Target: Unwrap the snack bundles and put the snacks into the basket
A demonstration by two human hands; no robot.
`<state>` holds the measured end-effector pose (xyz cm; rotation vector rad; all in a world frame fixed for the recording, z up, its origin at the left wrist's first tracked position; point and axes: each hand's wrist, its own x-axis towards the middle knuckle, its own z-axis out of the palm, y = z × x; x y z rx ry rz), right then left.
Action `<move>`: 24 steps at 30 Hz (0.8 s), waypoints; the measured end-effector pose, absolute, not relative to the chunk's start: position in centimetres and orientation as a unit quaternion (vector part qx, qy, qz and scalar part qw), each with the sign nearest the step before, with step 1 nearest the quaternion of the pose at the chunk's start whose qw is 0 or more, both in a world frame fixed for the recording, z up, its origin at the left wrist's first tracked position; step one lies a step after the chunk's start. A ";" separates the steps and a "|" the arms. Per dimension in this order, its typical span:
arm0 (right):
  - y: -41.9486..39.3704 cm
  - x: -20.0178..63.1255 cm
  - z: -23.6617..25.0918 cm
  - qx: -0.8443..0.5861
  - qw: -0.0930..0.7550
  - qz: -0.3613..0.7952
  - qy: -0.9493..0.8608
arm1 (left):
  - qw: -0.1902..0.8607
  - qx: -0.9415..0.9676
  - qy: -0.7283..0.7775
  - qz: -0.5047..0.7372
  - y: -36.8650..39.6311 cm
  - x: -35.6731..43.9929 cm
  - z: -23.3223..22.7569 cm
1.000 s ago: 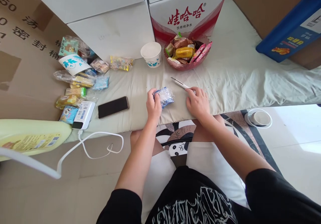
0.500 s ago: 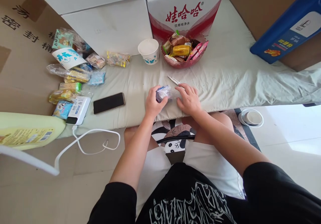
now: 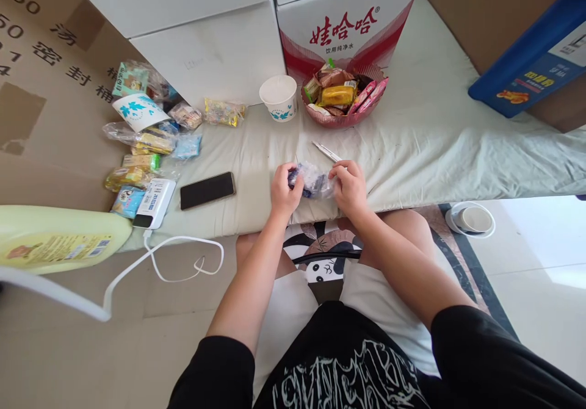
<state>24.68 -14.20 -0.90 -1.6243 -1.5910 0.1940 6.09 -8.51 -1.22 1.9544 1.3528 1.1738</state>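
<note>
A crinkled clear plastic bag [image 3: 315, 179] with dark blue parts lies between my hands near the cloth's front edge; its contents are too crumpled to make out. My left hand [image 3: 286, 190] is closed around its blue end, thumb on top. At the other end, the fingers of my right hand [image 3: 348, 187] pinch the clear plastic. Just beyond my right fingers rests a slim silver utility knife [image 3: 326, 151], its near end close to that hand.
Behind stand a paper cup [image 3: 279, 99] and a red bowl [image 3: 329, 118] of wrapped snacks. To the left lie a black phone [image 3: 207, 190], a white power bank [image 3: 155, 202] with a cable, and several snack packets [image 3: 137, 165]. Boxes line the back; a blue container [image 3: 526, 61] stands right.
My right hand has gone from lying spread over the clear plastic to pinching its end. The bag now shows stretched between both hands. The camera view has shifted slightly.
</note>
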 end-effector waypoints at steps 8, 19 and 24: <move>-14.5 24.0 -0.3 -0.539 0.355 0.121 -0.754 | 0.230 0.748 0.449 0.431 -8.6 6.3 -0.8; -14.0 24.1 -0.7 -0.666 0.424 0.139 -0.598 | 0.288 0.577 0.547 0.533 -8.5 5.5 -1.7; -13.8 25.4 -0.7 -0.635 0.518 0.126 -0.559 | 0.273 0.671 0.485 0.490 -8.5 5.7 -1.4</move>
